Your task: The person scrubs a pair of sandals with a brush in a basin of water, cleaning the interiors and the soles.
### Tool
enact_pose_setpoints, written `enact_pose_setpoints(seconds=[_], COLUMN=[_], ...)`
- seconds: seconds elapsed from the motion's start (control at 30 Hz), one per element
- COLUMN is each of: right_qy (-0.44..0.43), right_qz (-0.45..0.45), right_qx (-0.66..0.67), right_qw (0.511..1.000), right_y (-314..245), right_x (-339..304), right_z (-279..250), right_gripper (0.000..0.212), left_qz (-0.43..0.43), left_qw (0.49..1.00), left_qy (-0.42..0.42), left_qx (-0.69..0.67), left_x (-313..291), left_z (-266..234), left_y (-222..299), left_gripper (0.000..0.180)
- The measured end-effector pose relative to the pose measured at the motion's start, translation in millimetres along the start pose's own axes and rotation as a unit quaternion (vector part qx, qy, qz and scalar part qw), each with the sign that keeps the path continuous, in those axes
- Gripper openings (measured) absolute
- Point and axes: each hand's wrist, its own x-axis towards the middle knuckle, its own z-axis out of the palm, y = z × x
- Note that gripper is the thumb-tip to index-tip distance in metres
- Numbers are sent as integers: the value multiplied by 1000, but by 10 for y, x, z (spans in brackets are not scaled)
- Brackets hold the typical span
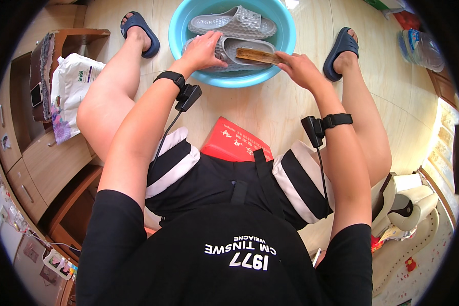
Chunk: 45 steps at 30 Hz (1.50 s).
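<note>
In the head view, the light-blue basin [239, 81] stands on the floor [199, 109] between the person's feet, and the nearer grey slipper [230, 51] lies inside it, the farther grey slipper [239, 25] just beyond. The left hand [203, 51] is on the nearer slipper's left part, its grip spread across it, fingers on the far side and thumb on the near side; how firmly it presses, I cannot tell. The right hand [298, 69] pinches the right end of a wooden brush [257, 55] between thumb and fingers, and the brush lies lengthwise over the slipper's open footbed. Its underside is hidden, so bristle contact cannot be confirmed.

The step in hand looks like brushing the footbed. To do it well, the left hand should pin the slipper so it cannot slide, while the right draws short, even strokes along the sole with the brush face flat. Holding the brush only by its end probably lets it tip, so a hold nearer the middle should press more evenly. Gentle strokes near the rim should limit splashing.
</note>
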Motion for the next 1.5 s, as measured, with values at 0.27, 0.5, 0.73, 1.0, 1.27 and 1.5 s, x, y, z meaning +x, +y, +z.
enact_pose_setpoints(seconds=[0.27,0.5,0.73,1.0,1.27,1.5], right_qy=[2,-8,-7,-45,-11,-11], right_qz=[-34,-35,-3,92,94,33], right_qx=[-25,-22,-40,-127,-99,-21], right_qw=[999,999,999,987,991,999], right_y=[-485,-677,-531,-141,97,18], right_x=[375,604,347,-102,-92,15], right_z=[217,152,76,-315,-446,-208], right_gripper=[40,39,40,39,38,39], left_qz=[9,12,10,10,8,6], left_qw=[1000,999,1000,1000,1000,1000], left_qy=[28,32,27,22,13,16], left_qx=[6,-2,-11,2,5,3], left_x=[-46,-64,-35,-19,-14,-21], left_z=[22,25,42,40,15,35], left_y=[-17,-9,-29,-36,-31,-26], left_gripper=[89,88,88,92,93,90])
